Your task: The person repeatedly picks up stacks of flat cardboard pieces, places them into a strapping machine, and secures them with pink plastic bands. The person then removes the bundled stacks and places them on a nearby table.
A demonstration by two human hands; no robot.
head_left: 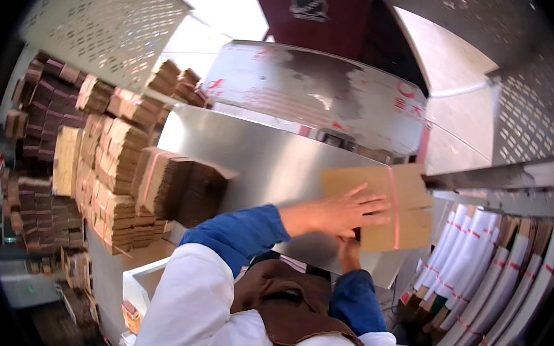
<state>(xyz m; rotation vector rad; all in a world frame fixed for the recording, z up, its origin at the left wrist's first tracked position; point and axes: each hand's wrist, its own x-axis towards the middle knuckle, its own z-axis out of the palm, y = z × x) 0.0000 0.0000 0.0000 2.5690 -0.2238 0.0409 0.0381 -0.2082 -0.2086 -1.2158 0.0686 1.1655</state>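
A flat bundle of tan cardboard [411, 195] lies at the right end of a shiny metal table, with a pink strap [394, 212] running across it from far to near. My left hand [339, 215] rests on top of the cardboard, fingers spread and pointing right toward the strap. Close below it, my right hand [348, 254] is at the bundle's near left edge. Its fingers are mostly hidden by the cardboard and the left hand, so its grip does not show.
The metal table [242, 149] slopes across the middle, with a scuffed metal panel [309, 82] behind it. A dark strapped cardboard stack [190, 189] stands at its left end. Many tied cardboard bundles [110, 160] are piled farther left. Rolled-looking white sheets with red ties [465, 249] stand at right.
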